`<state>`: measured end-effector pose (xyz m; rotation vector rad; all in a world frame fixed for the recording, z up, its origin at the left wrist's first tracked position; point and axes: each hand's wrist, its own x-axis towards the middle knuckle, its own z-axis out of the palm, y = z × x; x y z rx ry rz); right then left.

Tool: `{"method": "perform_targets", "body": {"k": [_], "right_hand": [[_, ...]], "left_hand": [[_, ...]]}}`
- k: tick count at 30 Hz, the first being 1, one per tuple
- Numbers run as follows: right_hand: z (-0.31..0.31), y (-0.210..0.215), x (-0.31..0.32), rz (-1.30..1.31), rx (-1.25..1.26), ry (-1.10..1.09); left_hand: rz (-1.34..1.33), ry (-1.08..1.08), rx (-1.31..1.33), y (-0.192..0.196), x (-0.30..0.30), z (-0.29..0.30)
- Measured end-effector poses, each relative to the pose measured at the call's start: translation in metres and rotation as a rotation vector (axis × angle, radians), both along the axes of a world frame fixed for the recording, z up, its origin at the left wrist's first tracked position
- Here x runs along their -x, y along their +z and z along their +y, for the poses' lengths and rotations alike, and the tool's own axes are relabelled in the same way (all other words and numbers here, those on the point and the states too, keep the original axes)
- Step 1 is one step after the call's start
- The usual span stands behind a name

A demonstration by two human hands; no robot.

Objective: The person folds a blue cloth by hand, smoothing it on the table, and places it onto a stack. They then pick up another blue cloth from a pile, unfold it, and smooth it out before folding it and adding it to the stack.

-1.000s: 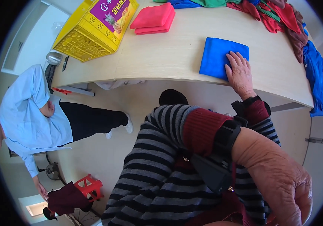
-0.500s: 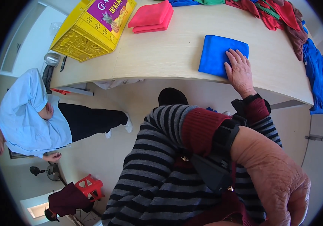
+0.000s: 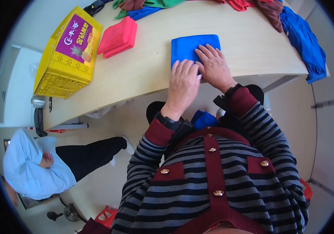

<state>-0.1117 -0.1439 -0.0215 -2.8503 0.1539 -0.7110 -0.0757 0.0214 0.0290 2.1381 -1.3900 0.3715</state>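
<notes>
A folded blue cloth point(image 3: 190, 45) lies flat near the front edge of the table. My right hand point(image 3: 215, 66) rests on its right half with the fingers spread and extended. At its front left part, my left hand point(image 3: 183, 86) lays its fingertips on the cloth, fingers stretched out and palm over the table edge. The two hands almost meet at the thumbs, and neither grips the cloth. Farther left, a folded pinkish-red cloth point(image 3: 117, 37) lies beside a yellow plastic crate point(image 3: 63, 80).
Loose green point(image 3: 167, 3), brown and red cloths lie along the table's far side. A blue cloth point(image 3: 305, 46) hangs over the right end. A person in a light blue shirt point(image 3: 38, 167) is at the left. A red stool point(image 3: 106, 217) stands behind.
My left hand has come from close before the camera, at the lower right, down onto the blue cloth. My right hand stays on the cloth. The view has shifted, moving the table things leftward.
</notes>
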Motion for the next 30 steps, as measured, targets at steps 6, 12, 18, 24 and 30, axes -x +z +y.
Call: {"method": "perform_targets", "body": {"k": [6, 12, 18, 24, 30], "right_hand": [[0.008, -0.004, -0.001, -0.028, 0.004, -0.062], [0.039, 0.036, 0.018, 0.230, -0.061, -0.006], [0.031, 0.078, 0.001, 0.512, -0.328, 0.132], [0.029, 0.015, -0.053, 0.069, -0.046, 0.084], [0.005, 0.001, -0.055, 0.139, 0.019, 0.004]], "left_hand": [[-0.272, 0.064, -0.102, -0.039, -0.027, 0.011], [-0.357, 0.140, -0.135, -0.038, -0.089, 0.021], [-0.105, 0.216, -0.058, -0.041, -0.109, 0.015], [0.127, 0.245, -0.173, -0.051, -0.080, -0.004], [0.066, 0.295, -0.338, -0.059, -0.082, 0.002]]}}
